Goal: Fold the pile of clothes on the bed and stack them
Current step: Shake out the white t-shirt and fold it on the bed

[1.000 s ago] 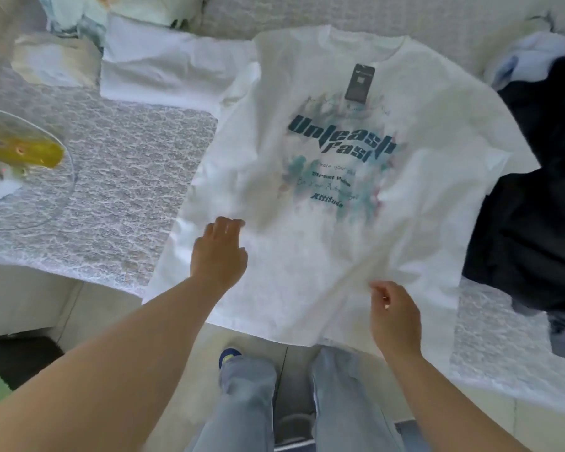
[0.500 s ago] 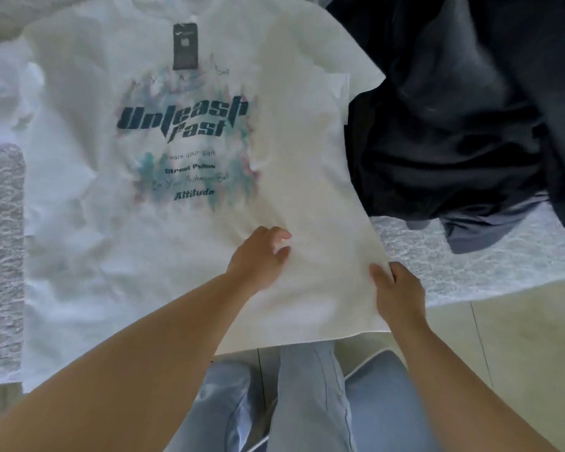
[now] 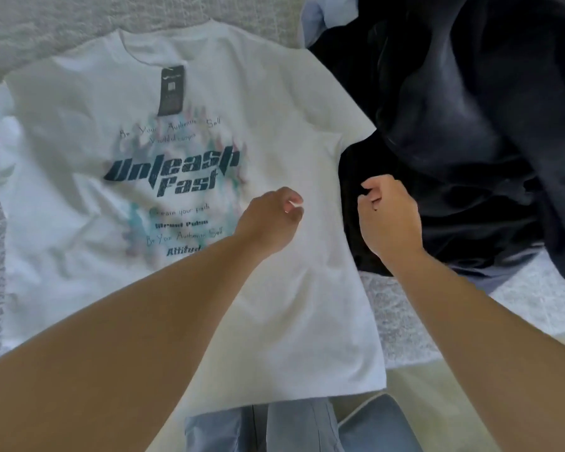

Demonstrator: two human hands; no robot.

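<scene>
Both hands have come up from the hem. The left hand (image 3: 269,220) now hovers loosely curled over the shirt (image 3: 274,321), holding nothing I can see; the right hand (image 3: 385,220) curls at the shirt's side edge, grip unclear. The shirt lies flat, print up, on the bed (image 3: 405,321) beside the dark pile (image 3: 470,125). A side fold probably comes next.
</scene>
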